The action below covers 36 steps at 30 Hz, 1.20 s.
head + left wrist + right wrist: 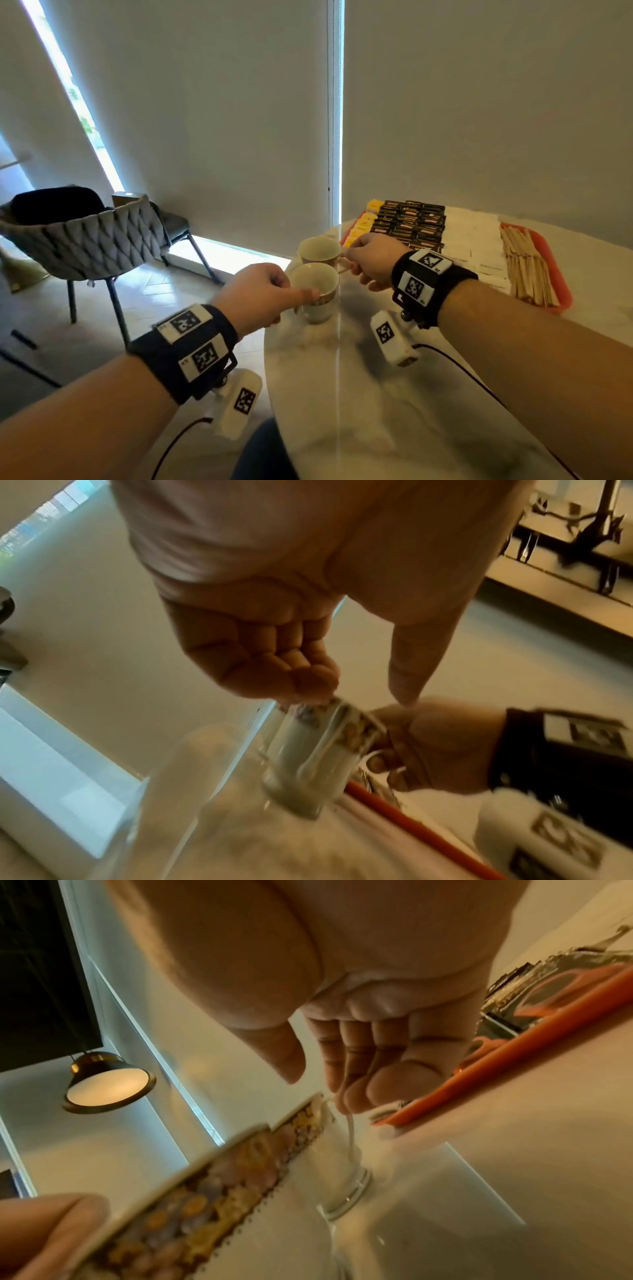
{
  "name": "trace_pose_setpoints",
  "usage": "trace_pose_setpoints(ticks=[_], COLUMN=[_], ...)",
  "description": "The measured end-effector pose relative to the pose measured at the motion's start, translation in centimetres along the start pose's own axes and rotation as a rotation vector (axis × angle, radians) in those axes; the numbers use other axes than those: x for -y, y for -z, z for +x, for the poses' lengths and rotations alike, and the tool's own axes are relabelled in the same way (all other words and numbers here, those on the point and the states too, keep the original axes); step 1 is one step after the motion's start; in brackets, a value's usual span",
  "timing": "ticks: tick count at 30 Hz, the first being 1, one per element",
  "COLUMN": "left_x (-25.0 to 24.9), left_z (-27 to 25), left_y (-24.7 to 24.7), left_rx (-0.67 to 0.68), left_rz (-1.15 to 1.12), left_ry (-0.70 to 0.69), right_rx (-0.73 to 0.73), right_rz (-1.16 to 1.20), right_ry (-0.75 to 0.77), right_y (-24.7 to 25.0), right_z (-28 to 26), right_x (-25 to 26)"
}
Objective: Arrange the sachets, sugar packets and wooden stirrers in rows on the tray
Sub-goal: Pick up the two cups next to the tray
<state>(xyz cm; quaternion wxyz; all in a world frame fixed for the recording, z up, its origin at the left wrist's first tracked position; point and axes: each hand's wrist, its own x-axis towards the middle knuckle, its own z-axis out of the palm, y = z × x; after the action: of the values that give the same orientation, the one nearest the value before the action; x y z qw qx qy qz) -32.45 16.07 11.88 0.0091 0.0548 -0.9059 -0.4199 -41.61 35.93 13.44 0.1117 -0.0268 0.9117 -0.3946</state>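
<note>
Both forearms are bare, each with a wide black fabric wristband (pixel 191 349) carrying two white tiles printed with black square marker codes; the right wristband (pixel 424 284) matches. Under each wrist hangs a white boxy camera housing (pixel 238 404) with another marker and a thin black cable (pixel 171 448)

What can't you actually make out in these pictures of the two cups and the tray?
- Print on the dark sachets: too small in the head view.
- Near edge of the tray: hidden by the right hand and forearm in the head view.
- Far cup handle: covered by the right hand's fingers.
- Near cup: blurred in the left wrist view; the left hand grips its rim.
- What the cups hold: not visible.
</note>
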Motion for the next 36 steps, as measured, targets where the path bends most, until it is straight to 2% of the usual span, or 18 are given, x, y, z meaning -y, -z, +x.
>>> trace_pose_setpoints(ticks=[5,8,13,19,23,29,32,36], left_x=[1.1,1.6,2.2,1.1,-2.2,-10.9,-15.2,-20.6], left_z=[0.7,0.9,0.6,0.4,0.7,1.5,1.6,0.9], left_y=[-0.8,-0.4,0.8,2.2,1.6,-4.5,-9.3,-16.4], left_rx=[0.046,0.105,0.196,0.220,0.285,0.471,0.571,0.628], left_rz=[0.017,-0.053,-0.214,-0.351,-0.377,-0.362,-0.387,-0.428], left_ry=[0.006,0.064,0.177,0.293,0.309,0.250,0.206,0.166], right_rx=[0.044,0.089,0.081,0.038,-0.058,-0.307,-0.434,-0.584], right_rz=[0.010,0.109,0.289,0.392,0.480,0.566,0.587,0.586], right_ry=[-0.101,-0.179,-0.249,-0.251,-0.292,-0.307,-0.349,-0.423], right_y=[-1.3,-1.8,-2.3,-1.1,1.9,8.7,12.5,16.6], right_z=[1.1,1.3,0.8,-1.1,-3.5,-8.7,-11.5,-13.7], right_x=[0.6,0.7,1.1,-0.4,-3.0,-9.7,-13.8,-19.0])
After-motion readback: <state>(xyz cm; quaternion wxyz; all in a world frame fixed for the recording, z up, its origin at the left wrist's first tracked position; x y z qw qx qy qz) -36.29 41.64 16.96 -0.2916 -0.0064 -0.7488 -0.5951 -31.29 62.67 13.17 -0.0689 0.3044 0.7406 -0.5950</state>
